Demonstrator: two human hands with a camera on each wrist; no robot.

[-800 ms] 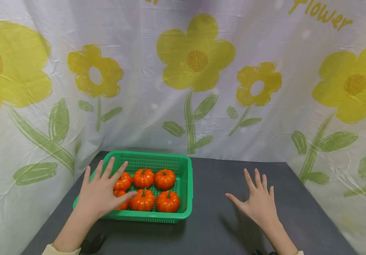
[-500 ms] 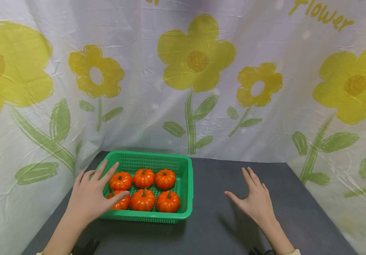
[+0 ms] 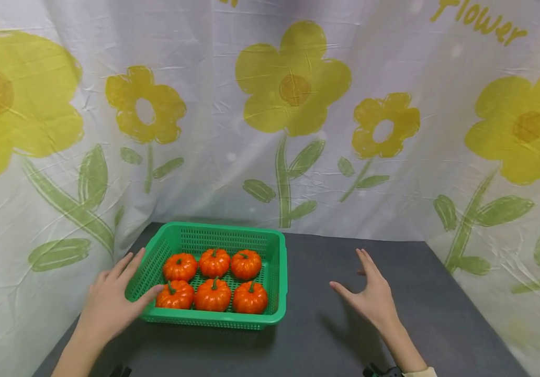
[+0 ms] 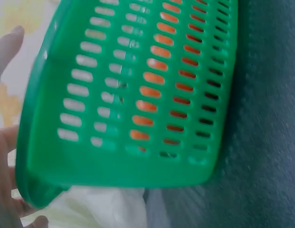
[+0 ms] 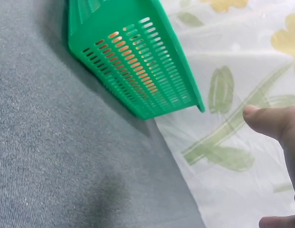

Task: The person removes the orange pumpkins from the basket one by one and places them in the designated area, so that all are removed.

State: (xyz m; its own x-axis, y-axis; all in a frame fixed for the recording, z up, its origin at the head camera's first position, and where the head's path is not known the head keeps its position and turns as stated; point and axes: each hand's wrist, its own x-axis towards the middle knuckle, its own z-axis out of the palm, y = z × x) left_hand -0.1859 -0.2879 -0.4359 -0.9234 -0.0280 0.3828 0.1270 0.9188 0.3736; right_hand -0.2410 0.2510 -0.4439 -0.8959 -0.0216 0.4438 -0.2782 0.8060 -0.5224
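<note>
A green plastic basket point(image 3: 277, 272) with slotted walls holds several small orange pumpkins point(image 3: 212, 295) with green stems, set in two rows. At its left end is my left hand point(image 3: 107, 303), fingers spread and thumb toward the front left corner. In the left wrist view its fingers point(image 4: 9, 137) appear beside the basket's rim; whether they touch it I cannot tell. My right hand point(image 3: 373, 298) is held apart from the basket, off to its right, thumb and fingers spread around nothing. The right wrist view catches only its thumb point(image 5: 271, 121) and one fingertip.
The basket stands on a dark grey tabletop point(image 3: 307, 335), toward the back left. A white curtain point(image 3: 204, 183) printed with yellow flowers rises behind the table and along both sides.
My left hand has moved left and down, from over the basket's left part to its left end, uncovering the pumpkins there. My right hand has turned slightly, nearly in place.
</note>
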